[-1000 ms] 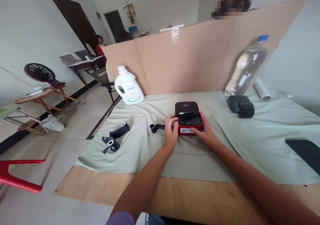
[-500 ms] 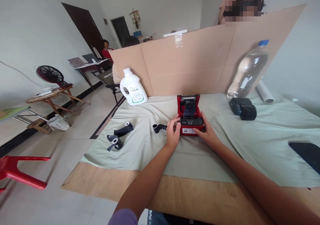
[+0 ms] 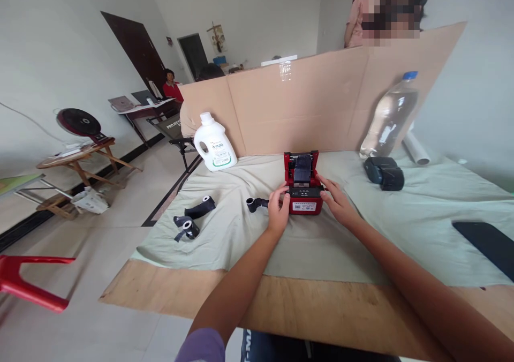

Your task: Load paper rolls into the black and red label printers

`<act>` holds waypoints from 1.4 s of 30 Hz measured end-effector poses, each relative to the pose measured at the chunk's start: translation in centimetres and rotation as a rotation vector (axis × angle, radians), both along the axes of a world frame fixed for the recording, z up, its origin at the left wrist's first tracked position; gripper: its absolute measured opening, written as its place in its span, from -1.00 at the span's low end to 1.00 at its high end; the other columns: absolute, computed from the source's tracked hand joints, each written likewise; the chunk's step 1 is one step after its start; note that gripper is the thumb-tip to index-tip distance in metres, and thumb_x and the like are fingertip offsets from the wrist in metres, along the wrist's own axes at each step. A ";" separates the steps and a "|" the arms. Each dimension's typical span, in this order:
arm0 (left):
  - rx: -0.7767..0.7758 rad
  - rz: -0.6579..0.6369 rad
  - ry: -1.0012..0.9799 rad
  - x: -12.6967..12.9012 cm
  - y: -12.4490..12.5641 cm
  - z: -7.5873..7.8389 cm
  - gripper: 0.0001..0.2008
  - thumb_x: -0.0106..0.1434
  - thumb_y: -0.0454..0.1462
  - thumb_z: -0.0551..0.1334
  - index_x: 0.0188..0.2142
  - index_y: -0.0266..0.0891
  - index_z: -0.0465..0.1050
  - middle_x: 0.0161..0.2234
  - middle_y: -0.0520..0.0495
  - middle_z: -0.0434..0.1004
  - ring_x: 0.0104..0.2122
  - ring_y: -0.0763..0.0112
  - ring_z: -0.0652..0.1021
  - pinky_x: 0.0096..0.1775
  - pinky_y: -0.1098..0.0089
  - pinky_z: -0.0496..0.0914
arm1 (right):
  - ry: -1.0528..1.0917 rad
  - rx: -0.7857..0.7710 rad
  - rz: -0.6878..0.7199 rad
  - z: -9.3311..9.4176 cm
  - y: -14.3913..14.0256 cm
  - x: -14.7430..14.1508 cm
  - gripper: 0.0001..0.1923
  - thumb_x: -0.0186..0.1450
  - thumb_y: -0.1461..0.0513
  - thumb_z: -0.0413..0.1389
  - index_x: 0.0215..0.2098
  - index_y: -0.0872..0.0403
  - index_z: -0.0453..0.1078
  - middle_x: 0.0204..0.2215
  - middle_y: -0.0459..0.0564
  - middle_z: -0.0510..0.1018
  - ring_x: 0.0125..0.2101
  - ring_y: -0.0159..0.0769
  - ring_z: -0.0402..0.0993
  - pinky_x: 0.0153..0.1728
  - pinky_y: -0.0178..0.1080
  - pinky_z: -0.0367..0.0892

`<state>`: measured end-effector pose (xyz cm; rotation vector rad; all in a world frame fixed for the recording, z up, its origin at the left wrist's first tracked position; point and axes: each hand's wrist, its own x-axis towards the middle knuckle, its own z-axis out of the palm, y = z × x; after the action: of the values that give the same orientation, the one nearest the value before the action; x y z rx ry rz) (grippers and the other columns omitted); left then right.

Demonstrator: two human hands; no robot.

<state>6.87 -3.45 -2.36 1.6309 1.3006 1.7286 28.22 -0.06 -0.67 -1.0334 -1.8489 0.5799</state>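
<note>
A small red label printer [image 3: 303,205] stands on the pale green cloth [image 3: 241,233] in the middle of the table, its lid raised and a dark roll showing inside. My left hand [image 3: 278,211] grips its left front corner. My right hand [image 3: 336,202] rests against its right side, fingers spread. A black roll [image 3: 254,204] lies just left of my left hand.
Two more black rolls [image 3: 195,217] lie at the left. A white jug [image 3: 213,145], a clear bottle [image 3: 387,117], a dark printer [image 3: 384,172] and a white roll [image 3: 416,149] stand before a cardboard screen [image 3: 313,105]. A black slab [image 3: 488,241] lies right. A person stands behind the screen.
The printer's lid went from shut to raised, showing the roll inside. My right hand has shifted from the front to the printer's right side. The camera has tilted slightly.
</note>
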 end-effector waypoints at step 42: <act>0.008 -0.035 -0.002 -0.3 -0.2 0.2 -0.73 0.43 -0.21 0.11 0.04 -0.16 0.48 0.17 -0.15 0.48 0.09 0.22 0.48 0.11 0.18 0.37 | -1.181 -0.464 0.013 11.5 7.5 -10.5 -0.70 0.10 0.38 0.25 -0.17 0.25 0.55 -0.26 0.25 0.63 -0.29 -0.04 0.59 -0.33 -0.19 0.44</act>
<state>6.53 -3.61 -2.19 1.6465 1.2585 1.7161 17.74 7.49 10.85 -1.9394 -2.7857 0.4263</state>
